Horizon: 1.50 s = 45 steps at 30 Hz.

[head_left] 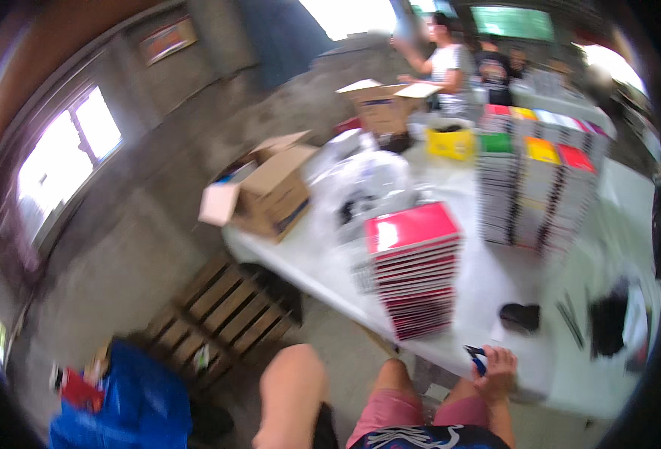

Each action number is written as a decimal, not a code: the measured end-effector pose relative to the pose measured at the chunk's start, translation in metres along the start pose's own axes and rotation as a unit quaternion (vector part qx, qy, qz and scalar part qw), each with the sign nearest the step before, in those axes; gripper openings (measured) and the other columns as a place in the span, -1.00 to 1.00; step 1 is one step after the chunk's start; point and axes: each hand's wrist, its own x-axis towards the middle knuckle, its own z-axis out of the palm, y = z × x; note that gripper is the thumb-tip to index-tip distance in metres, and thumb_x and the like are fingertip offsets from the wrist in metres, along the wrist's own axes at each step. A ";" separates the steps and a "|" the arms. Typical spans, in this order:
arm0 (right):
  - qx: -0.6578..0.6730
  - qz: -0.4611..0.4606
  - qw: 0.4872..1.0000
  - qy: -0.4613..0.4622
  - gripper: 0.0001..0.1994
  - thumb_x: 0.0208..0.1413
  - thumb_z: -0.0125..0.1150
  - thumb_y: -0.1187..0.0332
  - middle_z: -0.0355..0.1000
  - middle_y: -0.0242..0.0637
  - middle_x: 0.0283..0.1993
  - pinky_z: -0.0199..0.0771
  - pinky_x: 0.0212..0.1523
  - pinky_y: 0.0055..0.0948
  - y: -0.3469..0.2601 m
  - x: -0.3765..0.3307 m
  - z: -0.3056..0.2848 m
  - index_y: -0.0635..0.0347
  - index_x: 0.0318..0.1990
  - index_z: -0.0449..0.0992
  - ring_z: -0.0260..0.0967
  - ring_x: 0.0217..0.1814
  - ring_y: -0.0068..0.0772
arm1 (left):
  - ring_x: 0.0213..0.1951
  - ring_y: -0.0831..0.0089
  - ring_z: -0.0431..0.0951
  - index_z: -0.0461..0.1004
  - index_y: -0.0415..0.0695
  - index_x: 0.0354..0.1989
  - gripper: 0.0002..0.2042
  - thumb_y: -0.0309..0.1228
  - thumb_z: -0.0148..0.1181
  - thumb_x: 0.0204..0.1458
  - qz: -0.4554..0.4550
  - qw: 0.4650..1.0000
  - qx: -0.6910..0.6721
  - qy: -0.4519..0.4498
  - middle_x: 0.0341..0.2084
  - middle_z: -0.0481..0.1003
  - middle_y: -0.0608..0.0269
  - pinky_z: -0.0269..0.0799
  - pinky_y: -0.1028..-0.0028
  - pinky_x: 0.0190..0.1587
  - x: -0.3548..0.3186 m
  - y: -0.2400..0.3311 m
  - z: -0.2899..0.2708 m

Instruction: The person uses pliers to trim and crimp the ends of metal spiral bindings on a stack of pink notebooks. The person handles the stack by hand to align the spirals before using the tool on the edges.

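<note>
My right hand [500,371] is at the near edge of the table, its fingers closed round a small blue-and-black hand tool [478,361]. Blur hides the tool's exact kind. Bent at the lower middle, my left arm [293,393] is in view, but its hand does not show. Ahead of my right hand, a tall stack of pink-red covered books [414,266] stands on the white table [488,288]. A dark rounded object [520,317] lies close beyond that hand.
Tall stacks of books with green [497,187], yellow and red covers stand farther right. Open cardboard boxes [270,187] and clear plastic bags [368,187] line the left side. A wooden pallet [222,314] and blue sheeting [132,400] are at left. Other people [450,67] stand beyond.
</note>
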 end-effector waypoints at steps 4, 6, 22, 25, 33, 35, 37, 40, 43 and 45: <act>-0.031 0.015 0.999 0.021 -0.51 -0.24 0.23 0.22 0.33 -0.12 -0.18 0.22 -0.03 -0.08 0.020 -0.009 0.004 0.19 -0.07 0.37 0.27 -0.10 -0.03 | 0.07 0.25 0.31 0.05 0.02 0.25 -0.44 -0.15 0.06 0.10 -0.229 0.968 -0.008 0.103 0.12 0.26 0.39 0.21 0.15 0.03 -0.019 0.006 -0.008; -0.050 -0.003 0.999 0.008 -0.52 -0.17 0.20 0.21 0.34 -0.10 -0.19 0.22 -0.05 -0.07 0.016 -0.005 0.004 0.18 -0.04 0.37 0.27 -0.10 -0.01 | 0.03 0.24 0.32 -0.05 0.20 0.30 -0.43 -0.08 -0.03 0.14 -0.359 0.932 0.014 0.057 0.09 0.28 0.41 0.13 0.06 0.06 -0.016 0.027 -0.021; 0.142 -0.179 0.973 0.016 -0.80 0.04 0.15 0.33 0.41 -0.09 -0.28 0.26 -0.18 0.06 -0.025 0.016 -0.019 0.23 -0.22 0.45 0.39 -0.29 0.00 | 0.00 0.29 0.36 -0.05 0.20 0.31 -0.42 -0.06 -0.05 0.13 -0.348 0.924 -0.054 -0.147 0.09 0.29 0.40 0.16 0.13 -0.01 0.042 0.089 -0.072; 0.191 -0.226 0.955 -0.018 -0.79 0.02 0.16 0.33 0.41 -0.09 -0.28 0.26 -0.17 0.05 -0.045 0.023 0.002 0.23 -0.21 0.45 0.39 -0.28 0.00 | 0.00 0.30 0.36 -0.05 0.20 0.31 -0.42 -0.06 -0.05 0.13 -0.347 0.920 -0.022 -0.181 0.09 0.29 0.40 0.17 0.14 -0.02 0.060 0.100 -0.069; 0.221 -0.300 0.927 -0.054 -0.74 -0.03 0.17 0.31 0.40 -0.09 -0.27 0.25 -0.15 0.03 -0.074 0.041 0.054 0.23 -0.19 0.44 0.37 -0.26 0.00 | -0.01 0.33 0.37 -0.03 0.19 0.31 -0.42 -0.05 -0.05 0.12 -0.318 0.926 0.000 -0.206 0.09 0.28 0.39 0.20 0.18 -0.06 0.065 0.118 -0.074; 0.284 -0.337 0.892 -0.100 -0.73 -0.04 0.17 0.30 0.40 -0.09 -0.27 0.25 -0.14 0.03 -0.094 0.034 0.071 0.22 -0.19 0.44 0.37 -0.26 0.00 | -0.01 0.33 0.38 -0.03 0.19 0.31 -0.42 -0.05 -0.05 0.11 -0.336 0.904 0.054 -0.260 0.09 0.28 0.39 0.21 0.19 -0.07 0.080 0.121 -0.045; 0.282 -0.338 0.893 -0.093 -0.72 -0.05 0.17 0.30 0.40 -0.09 -0.26 0.25 -0.14 0.03 -0.131 0.045 0.022 0.22 -0.19 0.44 0.37 -0.25 0.00 | -0.02 0.34 0.38 -0.03 0.18 0.31 -0.41 -0.05 -0.05 0.11 -0.331 0.905 0.033 -0.267 0.10 0.27 0.38 0.21 0.20 -0.08 0.078 0.116 -0.037; 0.238 -0.332 0.911 -0.054 -0.71 -0.06 0.18 0.29 0.40 -0.09 -0.26 0.25 -0.13 0.02 -0.086 0.039 0.060 0.22 -0.18 0.44 0.37 -0.25 0.00 | -0.02 0.35 0.39 -0.02 0.18 0.31 -0.41 -0.04 -0.05 0.11 -0.300 0.925 -0.028 -0.233 0.10 0.27 0.38 0.22 0.22 -0.09 0.072 0.118 -0.050; 0.327 -0.398 0.849 -0.120 -0.70 -0.08 0.18 0.29 0.40 -0.09 -0.26 0.26 -0.13 0.01 -0.117 0.032 0.096 0.22 -0.17 0.44 0.36 -0.24 0.01 | -0.02 0.36 0.39 -0.02 0.18 0.31 -0.41 -0.04 -0.05 0.10 -0.332 0.892 0.063 -0.299 0.10 0.27 0.38 0.23 0.23 -0.11 0.084 0.129 -0.023; 0.330 -0.417 0.840 -0.106 -0.69 -0.09 0.19 0.29 0.40 -0.09 -0.26 0.26 -0.12 0.01 -0.115 0.036 0.099 0.22 -0.17 0.44 0.36 -0.24 0.01 | -0.03 0.36 0.40 -0.01 0.18 0.31 -0.41 -0.04 -0.05 0.10 -0.318 0.899 0.051 -0.296 0.10 0.27 0.38 0.24 0.24 -0.11 0.085 0.133 -0.026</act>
